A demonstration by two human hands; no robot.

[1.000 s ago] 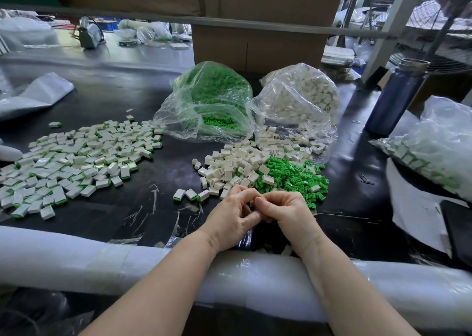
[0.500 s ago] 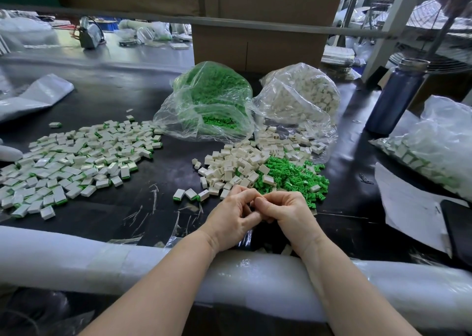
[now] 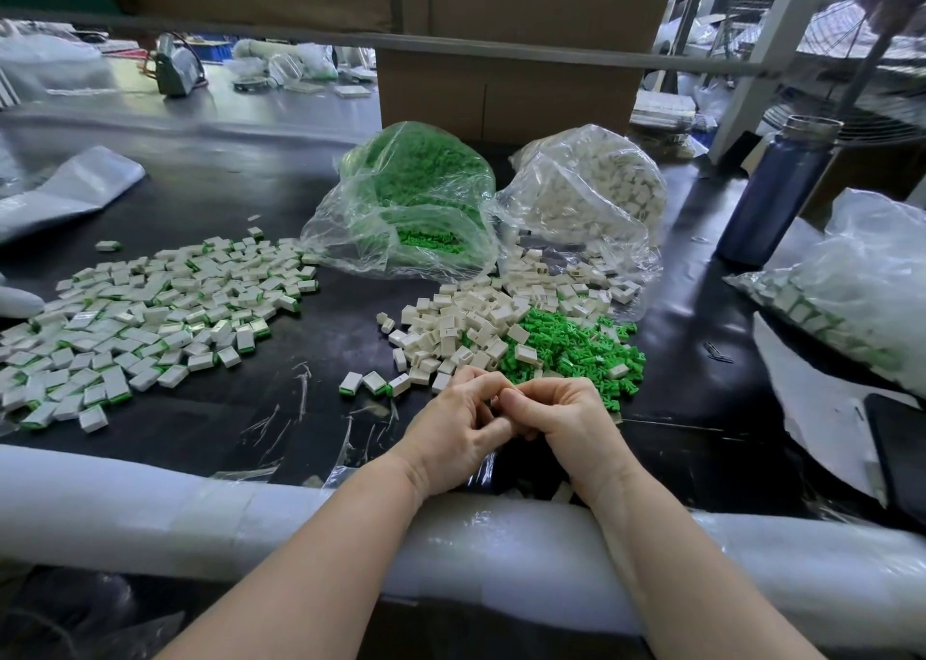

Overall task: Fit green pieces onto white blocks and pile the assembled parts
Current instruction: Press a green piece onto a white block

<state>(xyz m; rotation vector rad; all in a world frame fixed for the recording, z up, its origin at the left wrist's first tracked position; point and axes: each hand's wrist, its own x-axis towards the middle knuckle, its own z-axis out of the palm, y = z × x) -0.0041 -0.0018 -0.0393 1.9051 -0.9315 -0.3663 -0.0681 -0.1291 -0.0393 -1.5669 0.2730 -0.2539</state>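
Nearest me, over the padded white foam roll along the desk's edge, my left hand and right hand meet knuckle to knuckle, fingers curled inward, exactly as they sat a second ago. Nothing on the black desk has shifted in that time, so I judge one green-into-white fitting is still being pressed home, not yet dropped on the pile. What the grip of each hand closes on is hidden behind the fingers; I cannot tell whether either holds a piece.

Just beyond the hands lie three finished white-and-green blocks, then the loose heap of white plastic blocks touching the scatter of small green plastic pieces on its right. Far left spreads the broad pile of assembled parts, its left edge cut off by the frame.

Farther back sit the clear bag of green pieces and the clear bag of white blocks, with a dark blue metal bottle at right. Another bag of parts at the right edge is only partly in view.
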